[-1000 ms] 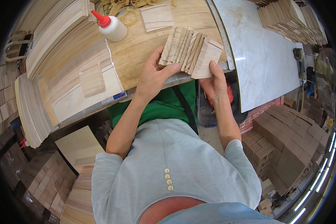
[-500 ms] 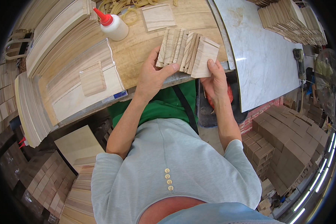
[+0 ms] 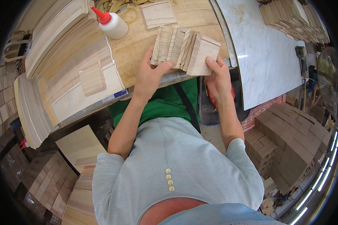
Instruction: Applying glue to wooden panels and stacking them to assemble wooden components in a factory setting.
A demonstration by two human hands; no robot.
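- A small wood plate (image 3: 92,78) lies on a pale board (image 3: 69,103).
- A red-nozzled white bottle (image 3: 114,28) stands beyond the left hand (image 3: 151,71).
- That hand, thumb nearest, clamps a fanned wood stack (image 3: 171,45) at the bench's (image 3: 195,17) near edge.
- The right hand (image 3: 219,75) pinches its end piece (image 3: 203,54).
- Wooden benchtop stretches rightward to a white tabletop (image 3: 268,71).

Head view, one: left fisheye, head-worn, facing steeply down; grey shirt (image 3: 191,150) near, wooden workbench (image 3: 133,48) farther.

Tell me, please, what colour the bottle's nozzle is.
The nozzle is red, showing best in the head view.
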